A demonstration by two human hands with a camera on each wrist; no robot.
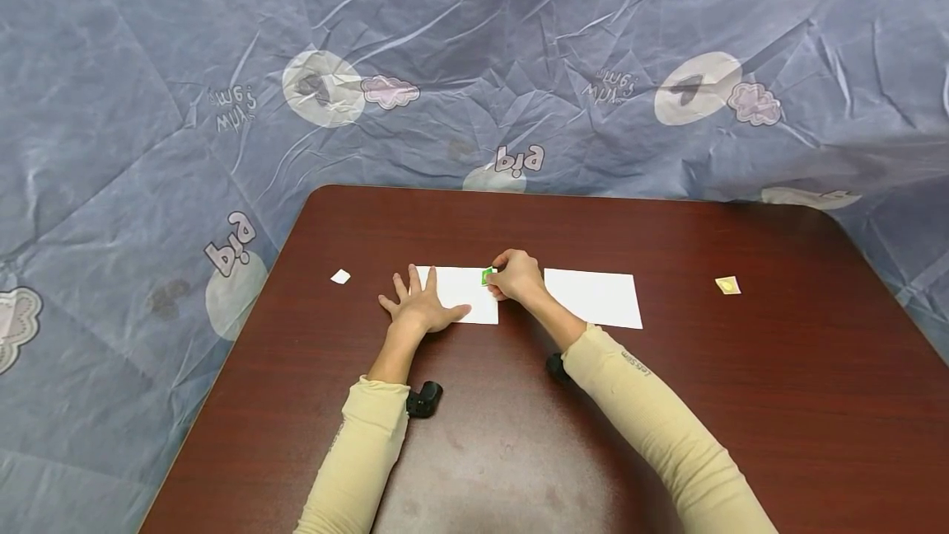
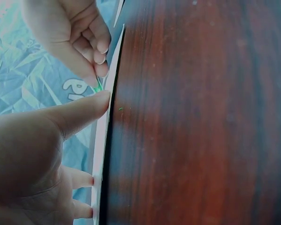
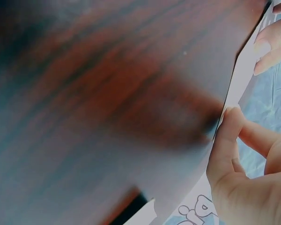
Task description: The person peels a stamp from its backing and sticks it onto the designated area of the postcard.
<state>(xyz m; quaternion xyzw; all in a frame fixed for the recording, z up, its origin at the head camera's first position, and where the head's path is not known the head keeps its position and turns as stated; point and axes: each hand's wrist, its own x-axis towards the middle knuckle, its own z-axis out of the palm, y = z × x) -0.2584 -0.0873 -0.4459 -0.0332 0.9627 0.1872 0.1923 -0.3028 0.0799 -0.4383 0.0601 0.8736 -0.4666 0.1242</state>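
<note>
My left hand [image 1: 420, 307] lies with spread, straight fingers on the left white sheet of paper [image 1: 478, 310]. At that sheet's upper right part, my right hand [image 1: 516, 277] pinches a small green square [image 1: 486, 275], perhaps a sticker, between thumb and fingers. In the left wrist view a bit of the green square [image 2: 99, 87] shows under the right fingertips, close to my left thumb [image 2: 86, 112]. From the right wrist, the pinching fingers [image 3: 227, 124] touch or nearly touch the paper and hide the square. A second white sheet [image 1: 596, 297] lies to the right, partly behind my right wrist.
On the brown table [image 1: 474, 221], a small white piece [image 1: 340, 276] lies to the left and a small yellowish square [image 1: 728, 285] far to the right. Black wrist cameras [image 1: 425, 400] sit under both forearms. A printed blue-grey cloth [image 1: 445, 48] hangs behind the table.
</note>
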